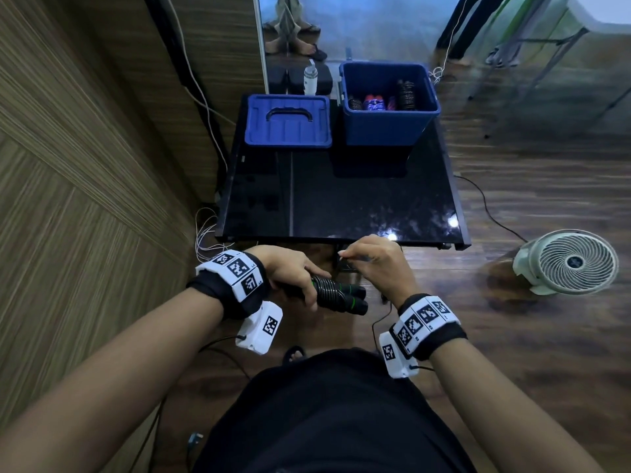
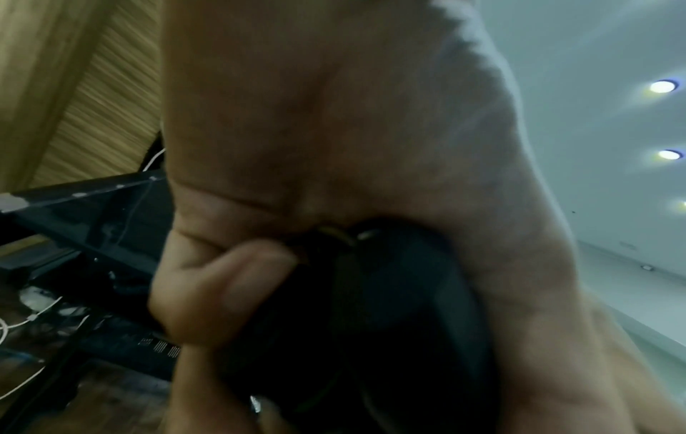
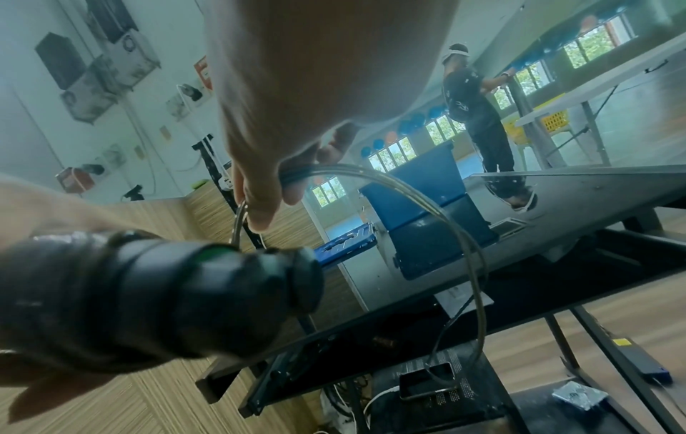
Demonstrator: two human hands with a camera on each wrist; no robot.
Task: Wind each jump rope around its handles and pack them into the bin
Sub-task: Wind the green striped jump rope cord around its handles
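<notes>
Winding a jump rope in front of the table, bin waiting at the far edge.

My left hand [image 1: 293, 273] is wrapped around the pair of black handles [image 1: 338, 297] with green rings, held together just off the near edge of the black table [image 1: 341, 199], with coils of rope already lying around them. My right hand [image 1: 375, 259] sits just beside them, thumb and fingers pinching the loose rope [image 3: 427, 199], which arcs away from the grip in a loop and hangs down below the table edge. The blue bin [image 1: 389, 128] stands on the far right of the table with several wound ropes [image 1: 382, 99] inside it, and its blue lid [image 1: 288, 122] lies flat just to its left. A white fan [image 1: 570, 261] sits on the wooden floor to my right.
</notes>
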